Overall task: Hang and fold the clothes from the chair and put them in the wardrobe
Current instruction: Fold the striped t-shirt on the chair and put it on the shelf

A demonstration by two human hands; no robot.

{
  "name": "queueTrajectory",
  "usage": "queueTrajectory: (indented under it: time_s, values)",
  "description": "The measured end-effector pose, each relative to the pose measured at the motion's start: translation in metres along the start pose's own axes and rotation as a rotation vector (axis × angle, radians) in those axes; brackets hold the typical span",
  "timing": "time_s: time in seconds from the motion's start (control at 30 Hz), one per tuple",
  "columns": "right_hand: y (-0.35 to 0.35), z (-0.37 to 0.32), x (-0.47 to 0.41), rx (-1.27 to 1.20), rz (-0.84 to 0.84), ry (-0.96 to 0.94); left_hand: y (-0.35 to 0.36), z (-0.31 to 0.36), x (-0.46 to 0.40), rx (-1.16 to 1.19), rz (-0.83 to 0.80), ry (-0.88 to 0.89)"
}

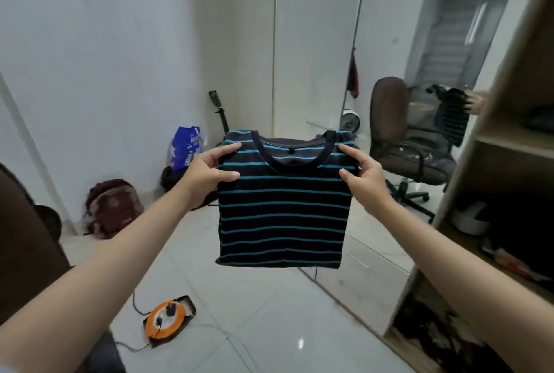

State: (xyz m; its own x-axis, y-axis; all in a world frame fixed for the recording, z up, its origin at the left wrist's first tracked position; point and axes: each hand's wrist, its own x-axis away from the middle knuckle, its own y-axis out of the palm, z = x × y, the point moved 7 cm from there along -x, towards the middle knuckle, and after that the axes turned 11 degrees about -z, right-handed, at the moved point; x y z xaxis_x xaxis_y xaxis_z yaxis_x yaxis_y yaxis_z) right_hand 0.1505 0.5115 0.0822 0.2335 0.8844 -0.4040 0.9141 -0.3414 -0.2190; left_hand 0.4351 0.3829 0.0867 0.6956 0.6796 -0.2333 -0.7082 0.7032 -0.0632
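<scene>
Left hand (209, 173) and right hand (364, 176) each pinch a shoulder of the folded black-and-teal striped shirt (283, 210), held mid-air over the tiled floor (254, 321), wardrobe (509, 162) at right, mirror (419, 79) showing chair behind.

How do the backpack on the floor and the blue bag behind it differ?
The backpack is dark maroon and slumps low by the wall; the blue bag is bright blue with white print and stands taller. The backpack looks like fabric, the blue bag glossy like plastic. Both sit on the floor by the white wall.
</scene>
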Motion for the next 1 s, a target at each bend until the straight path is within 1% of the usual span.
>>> queueTrajectory:
  time_s: [0.2, 0.43, 0.5, 0.67, 1.0]
  values:
    - [-0.165, 0.005, 0.019, 0.161, 0.164, -0.015, 0.137, 0.003, -0.108, -0.014, -0.183, 0.098]
    - [-0.320, -0.006, 0.053, 0.350, 0.373, -0.008, 0.287, 0.013, -0.213, 0.003, -0.321, 0.185]
    - [-0.357, -0.013, 0.061, 0.400, 0.428, -0.013, 0.321, 0.021, -0.239, -0.015, -0.366, 0.222]
    - [-0.428, -0.034, 0.070, 0.529, 0.551, -0.007, 0.390, 0.040, -0.302, -0.019, -0.394, 0.296]
    - [-0.556, -0.055, 0.039, 0.771, 0.728, 0.039, 0.513, 0.068, -0.434, -0.042, -0.567, 0.470]
